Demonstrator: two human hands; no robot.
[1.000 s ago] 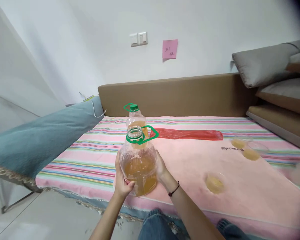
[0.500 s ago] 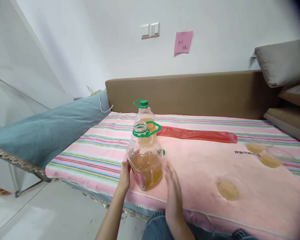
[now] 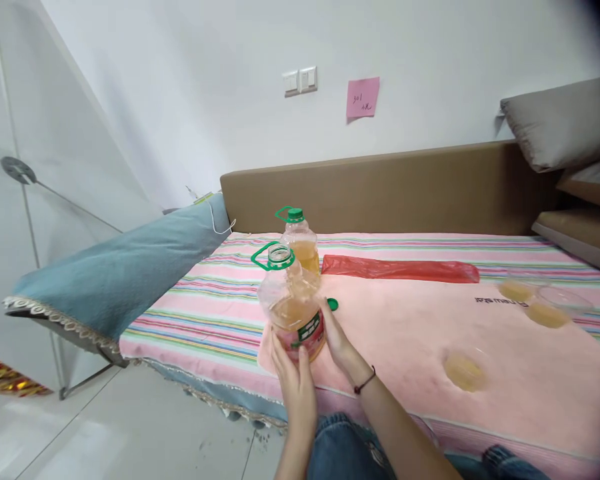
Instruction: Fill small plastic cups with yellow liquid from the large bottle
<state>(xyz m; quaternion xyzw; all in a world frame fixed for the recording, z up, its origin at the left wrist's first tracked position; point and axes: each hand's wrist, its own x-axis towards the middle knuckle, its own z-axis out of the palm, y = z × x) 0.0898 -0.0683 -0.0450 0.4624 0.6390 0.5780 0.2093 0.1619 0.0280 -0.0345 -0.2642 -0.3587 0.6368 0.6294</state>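
A big clear plastic bottle (image 3: 293,313), part full of amber liquid, stands uncapped on the pink towel near the front edge. Its green carrying loop (image 3: 260,257) points left, and a red and green label (image 3: 311,329) faces right and toward me. My left hand (image 3: 296,380) lies against its lower front with thumb and fingers spread around it. On the right side, my right hand (image 3: 336,337) holds it, with the fingertips hidden behind. A loose green cap (image 3: 333,304) rests just beyond that hand. Close behind stands a second such bottle (image 3: 306,250), capped.
A flat red plastic bag (image 3: 400,268) lies along the back of the pink towel (image 3: 395,327). To the right sit three clear cups of yellowish content, including the nearest cup (image 3: 465,371). A brown backrest (image 3: 380,193) and grey cushion (image 3: 565,123) bound the striped seat.
The uncapped bottle has turned, its green loop swinging from right to left and its label coming into view. My right hand has moved onto its side; my left hand has shifted to its front.
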